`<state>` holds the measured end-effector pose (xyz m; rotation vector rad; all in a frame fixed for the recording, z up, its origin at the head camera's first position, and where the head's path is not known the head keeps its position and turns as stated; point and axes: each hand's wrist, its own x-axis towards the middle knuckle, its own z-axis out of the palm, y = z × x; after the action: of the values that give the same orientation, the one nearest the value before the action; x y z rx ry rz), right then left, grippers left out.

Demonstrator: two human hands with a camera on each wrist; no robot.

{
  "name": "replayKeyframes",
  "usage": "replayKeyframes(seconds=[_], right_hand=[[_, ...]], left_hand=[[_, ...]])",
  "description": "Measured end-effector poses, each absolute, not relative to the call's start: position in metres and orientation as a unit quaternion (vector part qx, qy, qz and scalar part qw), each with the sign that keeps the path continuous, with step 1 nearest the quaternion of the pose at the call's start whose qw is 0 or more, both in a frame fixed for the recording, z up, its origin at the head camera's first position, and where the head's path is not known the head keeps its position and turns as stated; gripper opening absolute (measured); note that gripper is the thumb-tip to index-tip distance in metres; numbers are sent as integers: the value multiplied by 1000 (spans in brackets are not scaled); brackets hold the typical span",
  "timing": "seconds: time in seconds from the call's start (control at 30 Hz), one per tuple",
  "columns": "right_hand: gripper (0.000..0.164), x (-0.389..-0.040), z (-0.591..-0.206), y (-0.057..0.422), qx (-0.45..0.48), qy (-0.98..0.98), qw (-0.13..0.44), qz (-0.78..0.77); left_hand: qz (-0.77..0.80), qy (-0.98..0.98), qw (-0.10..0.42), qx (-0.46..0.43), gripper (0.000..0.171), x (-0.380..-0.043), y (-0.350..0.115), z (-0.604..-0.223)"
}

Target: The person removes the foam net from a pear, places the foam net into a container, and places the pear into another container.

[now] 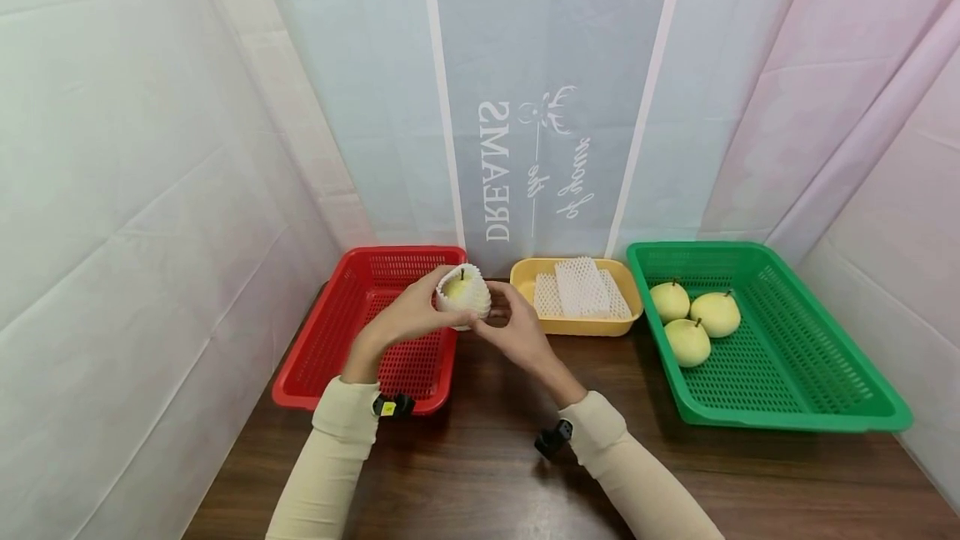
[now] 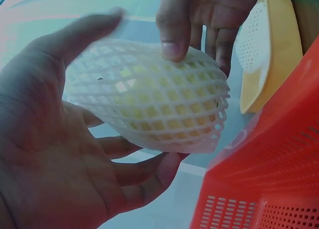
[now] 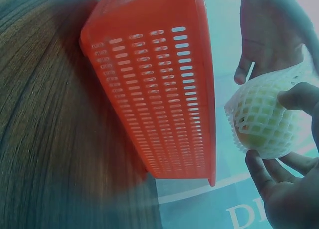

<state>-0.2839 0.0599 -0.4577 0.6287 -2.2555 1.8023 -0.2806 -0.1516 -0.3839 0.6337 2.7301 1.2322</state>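
A pale yellow-green pear (image 1: 459, 287) with a dark stem sits inside a white foam net sleeve (image 1: 480, 303), held up in front of me near the red basket's inner edge. My left hand (image 1: 411, 312) holds it from the left; in the left wrist view the fingers curve beneath the sleeve and the blurred thumb is raised at its loose end. From the other side, my right hand (image 1: 521, 335) grips the sleeved pear, thumb (image 2: 173, 47) on the netting and fingers around the far side.
The red basket (image 1: 300, 373) stands at left on the dark wooden table (image 1: 495, 457). A yellow tray (image 1: 577, 327) with flat foam nets (image 1: 583, 288) stands at the back middle. At right, a green basket (image 1: 795, 421) holds three pears (image 1: 687, 343). Fabric walls enclose the back and sides.
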Motion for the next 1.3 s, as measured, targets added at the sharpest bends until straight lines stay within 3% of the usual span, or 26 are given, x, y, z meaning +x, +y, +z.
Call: replayKeyframes(seconds=[0.57, 0.8, 1.3], right_hand=[[64, -277, -454, 77, 193, -761, 70, 615], [64, -277, -455, 83, 197, -749, 81, 627], [65, -273, -455, 93, 198, -749, 81, 626]], left_hand=[[425, 877, 22, 223, 94, -281, -140, -392], [439, 873, 11, 211, 89, -282, -132, -398], [501, 836, 25, 223, 87, -280, -123, -408]])
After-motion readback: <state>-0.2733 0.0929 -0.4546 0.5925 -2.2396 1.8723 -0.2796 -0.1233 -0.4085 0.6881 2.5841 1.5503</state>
